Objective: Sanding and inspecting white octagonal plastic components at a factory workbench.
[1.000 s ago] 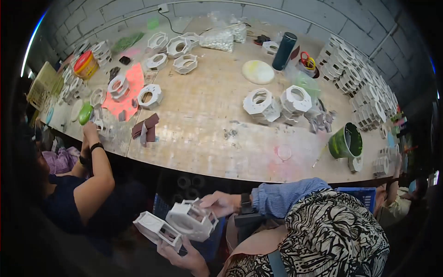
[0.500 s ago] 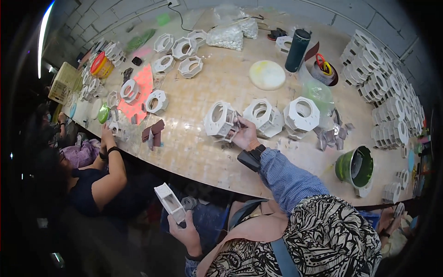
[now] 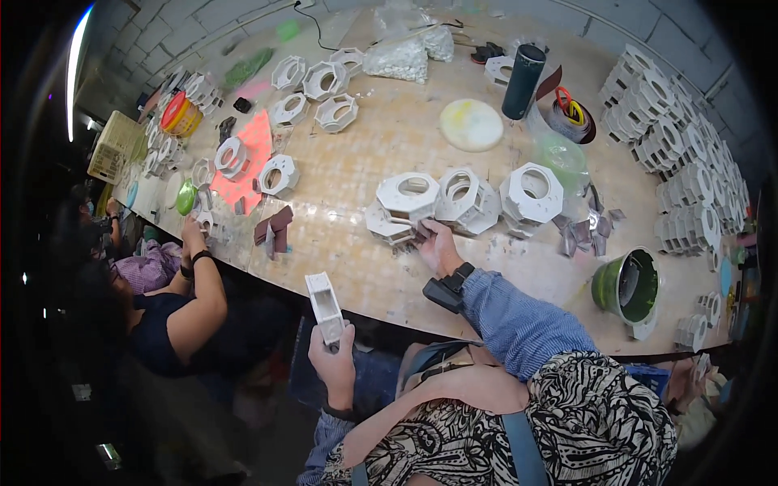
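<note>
My left hand [image 3: 333,366] is closed round the lower end of a white frame [image 3: 325,308], seen edge-on as a narrow hollow shape, held in front of the table edge. My right hand [image 3: 438,248] rests at the table with curled fingers against the right side of a white octagonal frame [image 3: 387,199]. Something small and dark shows at those fingertips; what it is I cannot make out. Just right of that frame stand a second octagonal frame [image 3: 484,209] and a third [image 3: 532,193], each with a round opening.
A green-stained bucket [image 3: 601,285] and grey sandpaper scraps [image 3: 577,236] lie to the right, before tall stacks of white frames [image 3: 689,190]. Behind are a dark cylinder [image 3: 523,85] and a pale round disc [image 3: 471,125]. At left, a co-worker's arm [image 3: 198,304] reaches the table.
The frame by my right hand has tipped from standing on edge to lying flatter. My left hand has risen slightly and turned its frame more upright.
</note>
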The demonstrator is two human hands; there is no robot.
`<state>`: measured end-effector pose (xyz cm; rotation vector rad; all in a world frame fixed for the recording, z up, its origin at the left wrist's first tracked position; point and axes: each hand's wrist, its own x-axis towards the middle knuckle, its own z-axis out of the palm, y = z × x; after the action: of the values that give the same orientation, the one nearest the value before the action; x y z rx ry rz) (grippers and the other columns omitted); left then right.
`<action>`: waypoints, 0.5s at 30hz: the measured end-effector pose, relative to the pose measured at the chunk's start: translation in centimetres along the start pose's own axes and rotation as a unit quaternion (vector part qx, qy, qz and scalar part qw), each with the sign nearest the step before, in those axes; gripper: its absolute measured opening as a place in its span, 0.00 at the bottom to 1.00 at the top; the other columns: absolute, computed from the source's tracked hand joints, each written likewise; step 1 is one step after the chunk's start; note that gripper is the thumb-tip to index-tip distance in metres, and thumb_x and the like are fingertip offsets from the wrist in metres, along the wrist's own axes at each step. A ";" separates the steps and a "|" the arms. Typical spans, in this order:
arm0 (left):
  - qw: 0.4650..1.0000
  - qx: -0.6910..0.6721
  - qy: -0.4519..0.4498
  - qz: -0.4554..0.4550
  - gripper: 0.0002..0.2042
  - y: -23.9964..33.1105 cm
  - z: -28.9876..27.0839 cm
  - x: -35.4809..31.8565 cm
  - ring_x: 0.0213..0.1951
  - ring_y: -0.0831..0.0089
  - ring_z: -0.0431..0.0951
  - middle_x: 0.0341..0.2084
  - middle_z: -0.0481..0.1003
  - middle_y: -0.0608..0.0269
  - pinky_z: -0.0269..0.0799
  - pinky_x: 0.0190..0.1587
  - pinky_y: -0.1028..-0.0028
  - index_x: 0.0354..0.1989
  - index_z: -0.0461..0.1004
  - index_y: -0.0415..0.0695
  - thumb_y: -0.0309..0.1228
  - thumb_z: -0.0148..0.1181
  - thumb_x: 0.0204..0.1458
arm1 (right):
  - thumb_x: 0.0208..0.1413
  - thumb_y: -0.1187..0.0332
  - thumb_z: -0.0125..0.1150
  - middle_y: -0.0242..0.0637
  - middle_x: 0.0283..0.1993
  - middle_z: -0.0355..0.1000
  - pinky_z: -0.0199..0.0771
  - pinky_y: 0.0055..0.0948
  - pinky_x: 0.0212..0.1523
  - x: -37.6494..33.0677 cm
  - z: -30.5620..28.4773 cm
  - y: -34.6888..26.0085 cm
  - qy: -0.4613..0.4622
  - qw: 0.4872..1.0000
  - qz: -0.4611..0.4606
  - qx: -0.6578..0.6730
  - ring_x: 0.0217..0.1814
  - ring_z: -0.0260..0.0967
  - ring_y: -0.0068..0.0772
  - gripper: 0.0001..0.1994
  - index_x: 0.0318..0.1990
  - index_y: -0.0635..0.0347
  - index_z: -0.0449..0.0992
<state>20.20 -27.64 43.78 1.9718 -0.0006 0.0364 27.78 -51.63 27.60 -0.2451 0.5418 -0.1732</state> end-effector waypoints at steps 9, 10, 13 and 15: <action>0.993 -0.024 -0.119 0.001 0.10 -2.1 0.8 1.4 0.25 0.73 0.72 0.22 0.73 0.61 0.67 0.30 0.73 0.29 0.70 0.36 0.28 0.64 0.46 | 0.59 0.66 0.49 0.30 0.40 0.72 0.68 0.28 0.44 -4.8 0.0 -1.8 0.092 0.933 -0.050 -0.344 0.41 0.68 0.24 0.11 0.46 0.59 0.70; 0.992 -0.026 -0.126 0.001 0.10 -2.6 1.2 1.4 0.25 0.73 0.72 0.22 0.73 0.61 0.67 0.30 0.73 0.29 0.70 0.36 0.28 0.64 0.46 | 0.59 0.66 0.49 0.30 0.40 0.72 0.68 0.28 0.44 -5.3 -0.1 -2.0 0.098 0.933 -0.053 -0.343 0.41 0.68 0.24 0.11 0.46 0.59 0.70; 0.938 0.211 -0.181 0.208 0.13 -3.6 2.2 0.8 0.35 0.51 0.69 0.28 0.71 0.51 0.62 0.37 0.60 0.30 0.70 0.38 0.33 0.64 0.41 | 0.58 0.65 0.48 0.36 0.43 0.72 0.72 0.27 0.43 -9.3 1.9 -2.3 0.137 0.893 -0.063 -0.423 0.43 0.71 0.28 0.14 0.47 0.63 0.70; 0.921 0.194 -0.221 0.257 0.15 -3.2 3.3 0.7 0.35 0.51 0.69 0.28 0.71 0.50 0.61 0.38 0.61 0.31 0.71 0.37 0.32 0.66 0.38 | 0.59 0.65 0.49 0.37 0.45 0.72 0.72 0.28 0.45 -12.7 2.2 -3.5 0.076 0.912 -0.018 -0.402 0.45 0.70 0.29 0.15 0.49 0.64 0.70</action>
<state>21.08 -29.38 39.61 2.2827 -0.8673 -0.0720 17.87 -51.65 36.54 -1.0543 0.7466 0.0069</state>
